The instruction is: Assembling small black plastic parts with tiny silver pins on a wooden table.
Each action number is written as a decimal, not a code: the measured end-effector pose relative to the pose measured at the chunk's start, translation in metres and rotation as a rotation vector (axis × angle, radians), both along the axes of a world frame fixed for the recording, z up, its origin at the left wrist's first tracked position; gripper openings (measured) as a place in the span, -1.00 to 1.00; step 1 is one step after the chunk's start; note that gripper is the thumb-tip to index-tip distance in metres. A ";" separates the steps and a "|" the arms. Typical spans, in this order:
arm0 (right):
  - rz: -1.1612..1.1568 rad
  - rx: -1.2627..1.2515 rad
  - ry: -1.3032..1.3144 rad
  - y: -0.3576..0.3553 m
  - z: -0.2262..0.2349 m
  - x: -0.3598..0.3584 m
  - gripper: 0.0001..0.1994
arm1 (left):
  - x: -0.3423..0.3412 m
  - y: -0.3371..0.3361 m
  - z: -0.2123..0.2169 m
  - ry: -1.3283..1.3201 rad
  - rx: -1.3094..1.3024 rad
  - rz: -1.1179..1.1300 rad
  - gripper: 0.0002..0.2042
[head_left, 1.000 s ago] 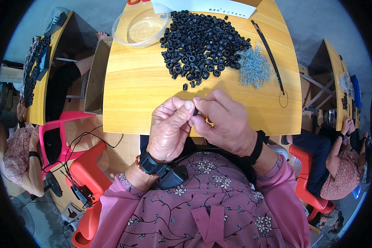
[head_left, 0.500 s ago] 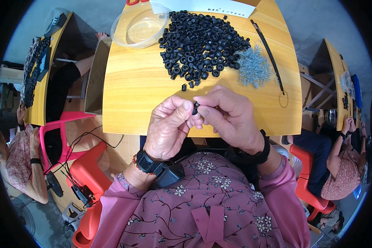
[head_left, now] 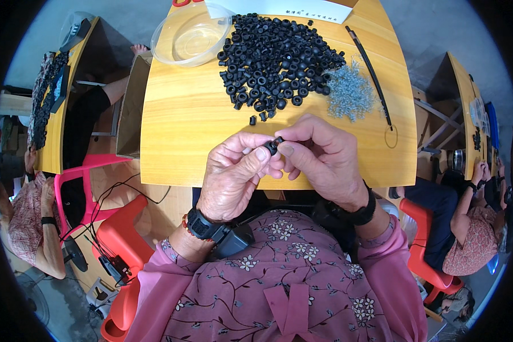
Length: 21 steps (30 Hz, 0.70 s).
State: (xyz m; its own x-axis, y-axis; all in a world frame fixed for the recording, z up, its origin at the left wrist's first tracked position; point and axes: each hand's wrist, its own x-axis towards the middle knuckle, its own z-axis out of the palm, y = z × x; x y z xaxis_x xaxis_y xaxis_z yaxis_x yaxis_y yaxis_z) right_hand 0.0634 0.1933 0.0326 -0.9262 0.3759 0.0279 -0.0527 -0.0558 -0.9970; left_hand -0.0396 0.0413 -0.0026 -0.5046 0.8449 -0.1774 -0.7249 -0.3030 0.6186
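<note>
Just over the table's near edge, my left hand [head_left: 237, 174] and my right hand [head_left: 325, 162] meet fingertip to fingertip. Between them is a small black rounded plastic part [head_left: 273, 145], pinched by thumb and forefinger on both sides. My fingers partly cover it, and I cannot tell whether it is one part or two joined. Ahead of my hands lies a large heap of small black ring-like and cap-like parts [head_left: 273, 62]. A few loose black parts [head_left: 253, 120] sit at its near side. Right of the heap is a pile of small clear bluish pieces [head_left: 350, 94].
A clear round plastic tub [head_left: 191, 37] stands on the wooden table [head_left: 176, 142] at the far left. A black rod with a thin loop [head_left: 369, 74] lies at the right. A white box [head_left: 285, 11] is at the far edge. Other people sit at side tables.
My right fingers have shifted slightly up and right, and the black part now shows more between my fingertips, turned a little. My left hand has barely moved.
</note>
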 end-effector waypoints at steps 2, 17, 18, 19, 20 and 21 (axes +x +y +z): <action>-0.007 0.013 0.000 -0.001 0.001 -0.001 -0.89 | 0.000 0.000 0.000 -0.008 -0.005 0.006 -0.84; -0.012 0.453 0.096 0.006 -0.007 -0.004 -0.89 | 0.004 0.002 0.000 0.084 -0.066 0.057 -0.87; 0.007 0.471 0.101 0.007 -0.006 -0.004 -0.89 | 0.005 0.002 0.000 0.093 -0.074 0.063 -0.87; 0.026 0.490 0.106 0.008 -0.005 -0.004 -0.89 | 0.005 0.002 -0.001 0.097 -0.063 0.059 -0.87; 0.048 0.547 0.124 0.010 -0.004 -0.004 -0.88 | 0.004 0.001 -0.002 0.101 -0.052 0.054 -0.87; 0.070 0.604 0.141 0.013 -0.002 -0.004 -0.87 | 0.004 0.001 -0.003 0.105 -0.042 0.049 -0.87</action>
State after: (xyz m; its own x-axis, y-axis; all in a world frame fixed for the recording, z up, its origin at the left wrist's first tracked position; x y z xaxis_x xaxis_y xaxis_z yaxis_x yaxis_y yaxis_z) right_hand 0.0594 0.2062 0.0303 -0.9201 0.1936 0.3405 -0.2029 0.5078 -0.8372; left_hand -0.0355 0.0424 -0.0054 -0.5632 0.8115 -0.1560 -0.6399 -0.3088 0.7036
